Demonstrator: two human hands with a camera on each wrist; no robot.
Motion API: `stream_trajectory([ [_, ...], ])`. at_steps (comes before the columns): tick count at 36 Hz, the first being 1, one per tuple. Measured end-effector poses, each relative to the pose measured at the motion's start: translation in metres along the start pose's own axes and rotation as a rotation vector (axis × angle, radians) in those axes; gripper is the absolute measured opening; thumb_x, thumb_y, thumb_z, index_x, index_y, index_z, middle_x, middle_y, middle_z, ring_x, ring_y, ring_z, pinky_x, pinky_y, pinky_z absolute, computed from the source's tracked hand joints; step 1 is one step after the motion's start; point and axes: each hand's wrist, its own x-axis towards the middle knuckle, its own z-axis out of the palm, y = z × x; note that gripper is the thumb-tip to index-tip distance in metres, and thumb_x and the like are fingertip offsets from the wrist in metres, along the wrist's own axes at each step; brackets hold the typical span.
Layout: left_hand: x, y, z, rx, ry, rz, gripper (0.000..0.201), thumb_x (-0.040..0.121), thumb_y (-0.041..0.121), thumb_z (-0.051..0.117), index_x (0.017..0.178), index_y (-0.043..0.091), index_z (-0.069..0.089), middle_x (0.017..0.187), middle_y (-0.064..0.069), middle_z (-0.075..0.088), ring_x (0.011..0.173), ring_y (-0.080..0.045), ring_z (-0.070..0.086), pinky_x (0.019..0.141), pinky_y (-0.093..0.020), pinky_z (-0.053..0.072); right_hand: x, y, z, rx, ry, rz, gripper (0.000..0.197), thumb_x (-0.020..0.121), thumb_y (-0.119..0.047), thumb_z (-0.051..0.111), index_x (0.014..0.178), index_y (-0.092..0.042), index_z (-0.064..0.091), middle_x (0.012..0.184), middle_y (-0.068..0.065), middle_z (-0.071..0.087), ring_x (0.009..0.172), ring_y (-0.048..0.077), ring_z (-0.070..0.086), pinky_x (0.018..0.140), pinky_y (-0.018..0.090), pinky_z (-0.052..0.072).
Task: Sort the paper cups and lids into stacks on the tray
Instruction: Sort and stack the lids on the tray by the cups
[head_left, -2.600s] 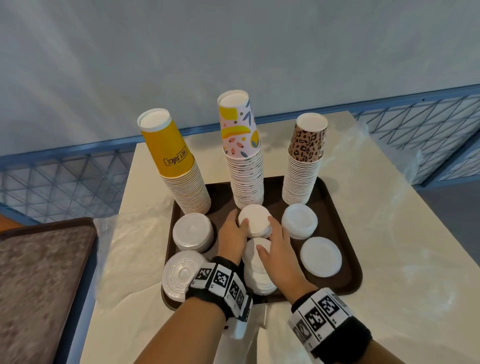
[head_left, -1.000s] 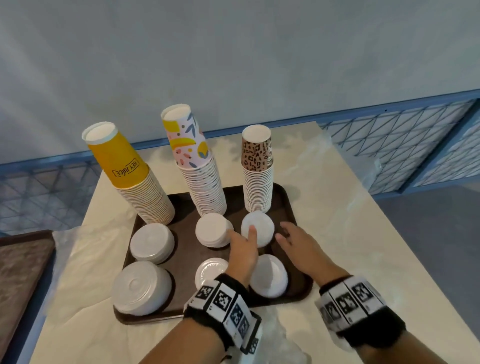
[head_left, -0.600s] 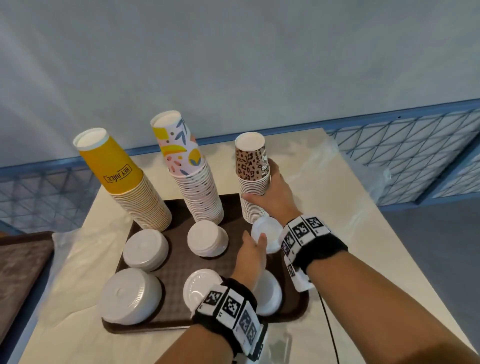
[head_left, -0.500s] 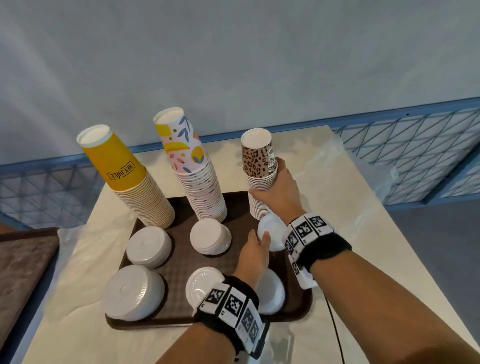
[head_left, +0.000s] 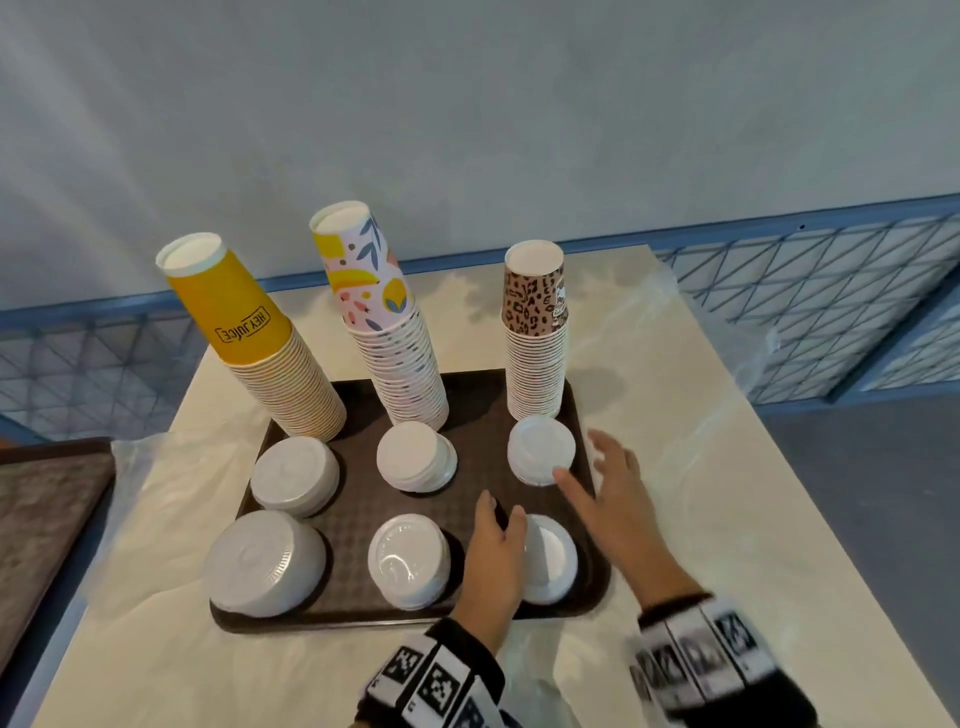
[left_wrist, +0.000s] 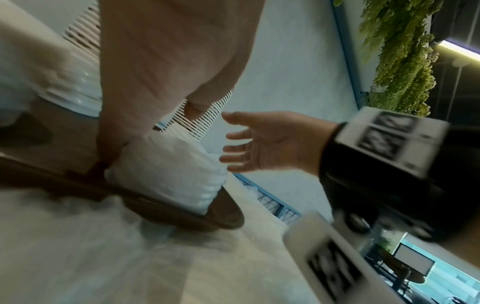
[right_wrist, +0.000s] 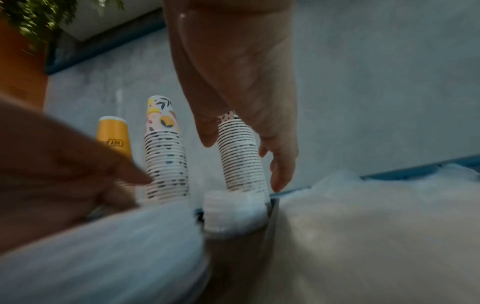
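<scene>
A brown tray holds three upside-down cup stacks at the back: yellow, floral and leopard-print. Several white lid stacks sit in front of them in two rows. My left hand lies on the tray with straight fingers against the front right lid stack, also seen as a white lid stack in the left wrist view. My right hand hovers open, fingers spread, over the tray's right edge beside the back right lid stack. It holds nothing.
The tray stands on a pale table with clear plastic film lying on it. A second brown tray is at the far left. A blue mesh railing and a grey wall run behind the table.
My right hand has let go of the leopard-print cup stack and drawn back and down to the tray's right edge. My left hand has slid back to the front right lid stack.
</scene>
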Motion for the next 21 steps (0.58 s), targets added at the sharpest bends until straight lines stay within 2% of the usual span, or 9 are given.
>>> stream_trajectory([
  [4,0.002,0.008,0.012,-0.019,0.000,-0.013,0.060,0.100,0.030,0.037,0.151,0.016,0.009,0.159,-0.002,0.018,0.146,-0.018,0.019,0.118,-0.030,0.017,-0.028,0.023,0.008,0.049,-0.026,0.091,0.057,0.090,-0.026,0.057,0.141,-0.017,0.032,0.143,0.008,0.036,0.129,0.023,0.043,0.103,0.037,0.040],
  [6,0.003,0.012,0.017,-0.016,-0.003,-0.017,0.060,0.100,0.029,0.036,0.151,0.016,0.009,0.159,-0.002,0.017,0.146,-0.019,0.019,0.118,-0.031,0.017,-0.033,0.027,0.012,0.049,-0.048,0.114,0.055,0.092,-0.025,0.054,0.142,-0.017,0.031,0.143,0.008,0.035,0.129,0.023,0.043,0.104,0.035,0.039],
  [10,0.001,0.015,0.023,-0.008,-0.022,-0.018,0.058,0.101,0.028,0.035,0.151,0.016,0.009,0.159,-0.001,0.015,0.146,-0.018,0.017,0.119,-0.030,0.015,-0.034,0.029,0.015,0.018,-0.078,0.113,0.054,0.094,-0.022,0.050,0.143,-0.016,0.028,0.145,0.008,0.033,0.131,0.022,0.039,0.104,0.027,0.033],
  [17,0.002,0.014,0.021,0.015,-0.040,-0.025,0.056,0.101,0.029,0.035,0.151,0.016,0.013,0.159,-0.001,0.018,0.146,-0.019,0.020,0.118,-0.031,0.018,-0.029,0.026,0.014,0.019,-0.113,0.126,0.057,0.093,-0.019,0.051,0.144,-0.016,0.026,0.146,0.009,0.033,0.133,0.023,0.037,0.106,0.029,0.032],
  [21,0.003,0.014,0.018,0.017,-0.049,-0.024,0.055,0.101,0.029,0.035,0.151,0.016,0.015,0.158,-0.001,0.022,0.144,-0.018,0.023,0.116,-0.029,0.020,-0.026,0.026,0.012,-0.020,-0.135,0.133,0.055,0.094,-0.023,0.050,0.144,-0.015,0.028,0.147,0.007,0.033,0.133,0.022,0.037,0.107,0.029,0.032],
])
